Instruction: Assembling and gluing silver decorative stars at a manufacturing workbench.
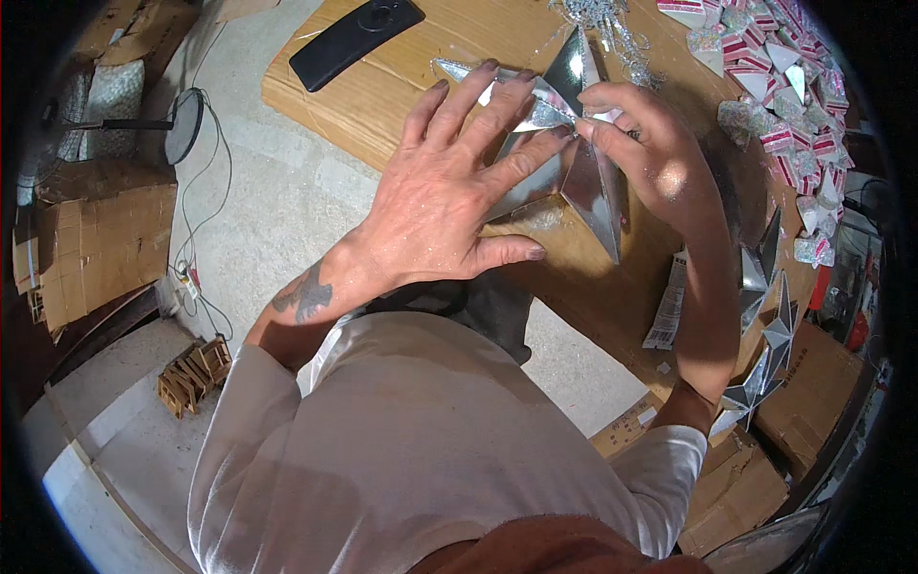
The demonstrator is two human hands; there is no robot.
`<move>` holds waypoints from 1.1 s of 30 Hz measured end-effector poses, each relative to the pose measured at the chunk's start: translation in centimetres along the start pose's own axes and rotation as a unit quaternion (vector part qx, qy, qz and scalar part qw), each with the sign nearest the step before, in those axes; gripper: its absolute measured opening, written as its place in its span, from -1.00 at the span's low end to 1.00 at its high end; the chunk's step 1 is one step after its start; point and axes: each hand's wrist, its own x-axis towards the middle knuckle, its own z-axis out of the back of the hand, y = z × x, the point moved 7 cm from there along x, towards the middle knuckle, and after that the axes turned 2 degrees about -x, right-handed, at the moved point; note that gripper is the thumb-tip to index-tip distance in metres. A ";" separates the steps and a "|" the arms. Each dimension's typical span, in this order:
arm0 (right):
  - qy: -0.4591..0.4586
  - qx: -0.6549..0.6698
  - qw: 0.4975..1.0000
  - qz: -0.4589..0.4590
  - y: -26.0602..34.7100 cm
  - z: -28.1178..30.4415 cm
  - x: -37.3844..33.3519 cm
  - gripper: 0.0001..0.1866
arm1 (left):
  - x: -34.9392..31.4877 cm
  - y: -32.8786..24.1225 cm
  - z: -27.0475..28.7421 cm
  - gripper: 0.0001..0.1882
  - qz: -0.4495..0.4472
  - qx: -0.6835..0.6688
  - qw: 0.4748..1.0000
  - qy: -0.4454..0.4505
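Note:
A shiny silver folded star [595, 196] lies on the wooden table [335, 105] in front of me, its points spreading out under my hands. My left hand [430, 191] rests over its left side, fingers spread, fingertips touching the star. At the star's centre, the thumb and forefinger of my right hand [660, 158] are pinched together; whatever is between them is too small to make out. Silver tinsel strands [598, 19] lie against the star's far point.
A dark phone-shaped object [354, 40] lies far left on the table. Glittery pieces with red-and-white stripes [789, 115] are heaped far right. A white tube [667, 301] and more silver stars [768, 354] sit by my right forearm. Cardboard boxes [105, 244] stand left.

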 end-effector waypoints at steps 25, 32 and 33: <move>0.015 0.001 0.999 -0.039 -0.4 -0.3 -0.2 -0.66 | -2.1 -0.4 -0.2 -0.01 -0.004 0.073 0.995 0.070; -0.026 -0.009 0.999 -0.017 -1.2 0.0 -0.6 -0.69 | -4.0 -0.6 -0.1 0.00 0.020 -0.001 0.996 0.084; -0.019 0.013 0.998 -0.053 -1.5 -0.1 -0.6 -0.69 | -4.4 -0.5 -0.2 -0.01 0.025 -0.012 0.996 0.084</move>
